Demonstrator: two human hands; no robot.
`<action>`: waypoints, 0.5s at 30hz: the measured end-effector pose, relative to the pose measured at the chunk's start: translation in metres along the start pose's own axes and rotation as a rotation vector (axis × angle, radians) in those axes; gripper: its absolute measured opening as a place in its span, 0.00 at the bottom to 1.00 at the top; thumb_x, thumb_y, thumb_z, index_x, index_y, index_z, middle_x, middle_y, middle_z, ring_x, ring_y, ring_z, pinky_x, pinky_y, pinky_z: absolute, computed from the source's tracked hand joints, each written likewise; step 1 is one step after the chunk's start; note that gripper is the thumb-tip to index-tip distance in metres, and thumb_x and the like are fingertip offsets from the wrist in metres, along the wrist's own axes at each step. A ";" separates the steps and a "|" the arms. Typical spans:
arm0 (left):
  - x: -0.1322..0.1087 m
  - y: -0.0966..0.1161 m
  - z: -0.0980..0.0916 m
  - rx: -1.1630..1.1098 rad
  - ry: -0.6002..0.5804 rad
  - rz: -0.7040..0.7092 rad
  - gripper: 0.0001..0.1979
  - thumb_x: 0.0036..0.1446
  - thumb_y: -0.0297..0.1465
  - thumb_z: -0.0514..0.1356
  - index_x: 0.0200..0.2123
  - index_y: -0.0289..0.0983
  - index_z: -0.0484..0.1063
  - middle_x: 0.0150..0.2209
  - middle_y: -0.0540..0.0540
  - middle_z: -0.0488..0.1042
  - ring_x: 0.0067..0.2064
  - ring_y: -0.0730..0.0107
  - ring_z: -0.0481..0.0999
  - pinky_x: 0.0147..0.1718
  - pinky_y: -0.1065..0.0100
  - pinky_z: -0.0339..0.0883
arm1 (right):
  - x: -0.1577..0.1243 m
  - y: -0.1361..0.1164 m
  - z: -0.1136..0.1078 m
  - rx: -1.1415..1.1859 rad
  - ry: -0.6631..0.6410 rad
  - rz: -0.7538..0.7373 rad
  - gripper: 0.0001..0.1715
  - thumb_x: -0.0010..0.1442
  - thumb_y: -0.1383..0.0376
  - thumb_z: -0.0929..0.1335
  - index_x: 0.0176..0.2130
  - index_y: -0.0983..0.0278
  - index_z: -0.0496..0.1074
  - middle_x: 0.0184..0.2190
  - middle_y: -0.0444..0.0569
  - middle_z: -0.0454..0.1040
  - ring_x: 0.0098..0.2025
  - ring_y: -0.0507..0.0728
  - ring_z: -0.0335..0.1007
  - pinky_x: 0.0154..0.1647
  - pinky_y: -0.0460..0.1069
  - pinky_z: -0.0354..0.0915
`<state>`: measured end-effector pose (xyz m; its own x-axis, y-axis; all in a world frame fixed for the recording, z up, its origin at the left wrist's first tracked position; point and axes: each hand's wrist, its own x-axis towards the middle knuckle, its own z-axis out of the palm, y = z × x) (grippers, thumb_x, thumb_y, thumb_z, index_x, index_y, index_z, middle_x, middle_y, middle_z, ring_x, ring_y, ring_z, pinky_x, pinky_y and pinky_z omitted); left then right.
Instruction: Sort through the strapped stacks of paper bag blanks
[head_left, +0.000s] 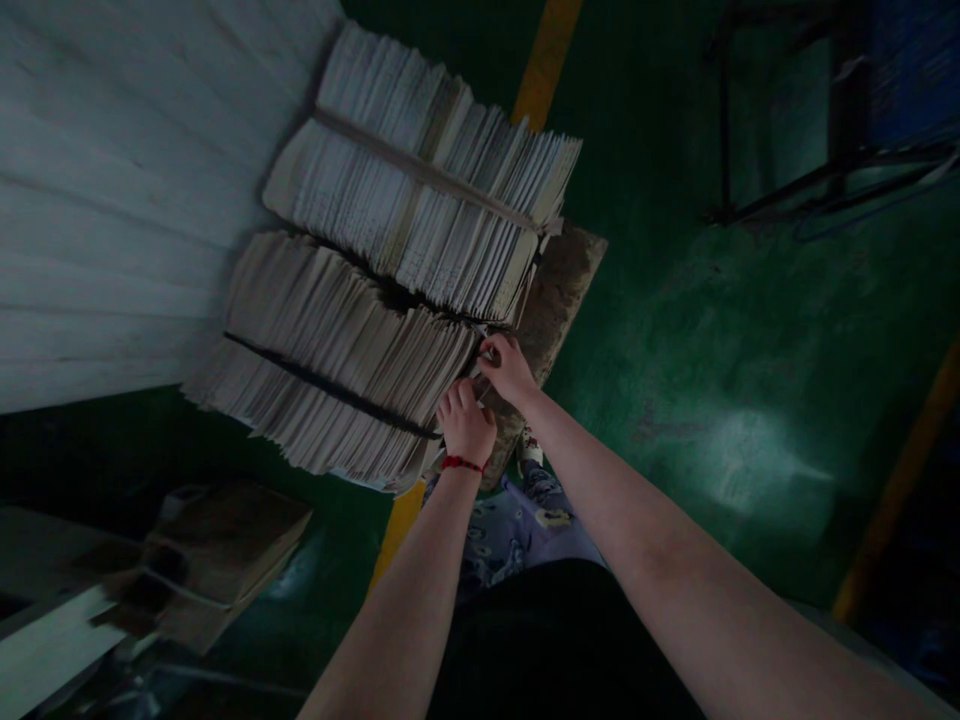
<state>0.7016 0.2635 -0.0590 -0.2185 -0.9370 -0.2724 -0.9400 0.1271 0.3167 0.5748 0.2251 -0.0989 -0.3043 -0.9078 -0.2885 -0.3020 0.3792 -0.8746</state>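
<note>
Upper bundle of paper sheets [360, 190], bound across by a pale band [427, 170], and lower bundle of paper sheets [322, 350], bound by a dark strap [330, 390], lying edge to edge on a worn wooden board [559, 300]. Both bundles toward the board's left edge, with a strip of board showing along the right edge. Sheet ends fanned and uneven on both.

Left hand [465, 425], red cord bracelet [461, 463] at the wrist: at the near end of the lower bundle, fingers curled against the paper edge, no firm grip discernible. Right hand [508, 370]: just beside it, at the seam between the two bundles, fingertips [487, 350] drawn together, apparently pinching a thin pale strip [475, 332], too small to identify. Hands close together, not touching. Point of work: that seam, near the end of the board.

Along the bundles' left side, a pale plank panel [127, 190]. Past the board's near end, a patterned trouser leg [525, 530]. Underfoot, green painted floor [675, 350] with a yellow floor line [547, 60]. Lower left, a brown stack of flat bundles [225, 540]. Upper right, a dark metal frame [787, 130].
</note>
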 end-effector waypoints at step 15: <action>0.042 0.000 -0.024 0.090 -0.165 -0.134 0.18 0.67 0.32 0.46 0.54 0.39 0.68 0.45 0.39 0.77 0.46 0.55 0.77 0.42 0.61 0.69 | 0.001 -0.001 -0.005 0.023 -0.080 0.061 0.08 0.55 0.70 0.69 0.38 0.61 0.72 0.37 0.43 0.62 0.35 0.52 0.64 0.45 0.48 0.65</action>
<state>0.6983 0.2165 -0.0485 -0.1231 -0.8825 -0.4539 -0.9814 0.0403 0.1877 0.5705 0.2242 -0.0960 -0.2479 -0.8949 -0.3710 -0.2639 0.4309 -0.8630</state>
